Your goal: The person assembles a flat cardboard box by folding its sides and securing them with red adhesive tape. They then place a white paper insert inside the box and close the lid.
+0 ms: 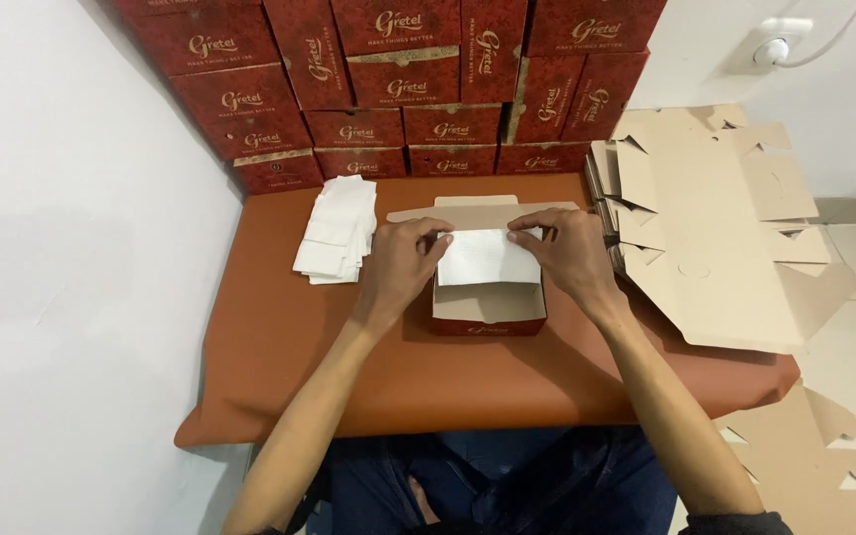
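Both hands, left hand (403,263) and right hand (567,253), pinch a white paper liner (482,258) over an open red carton (487,307). Each grip is clamped on the sheet. Spare liners (337,231) lie left on the counter (299,367).

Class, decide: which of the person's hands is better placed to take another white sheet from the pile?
Left, probably. The left hand lies beside the pile of white sheets; the right hand sits across the open red box, farther away.

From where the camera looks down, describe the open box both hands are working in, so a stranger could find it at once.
On the brown table, below the wall of stacked red boxes, one red box sits between the left hand and right hand. It alone is open, with white paper inside.
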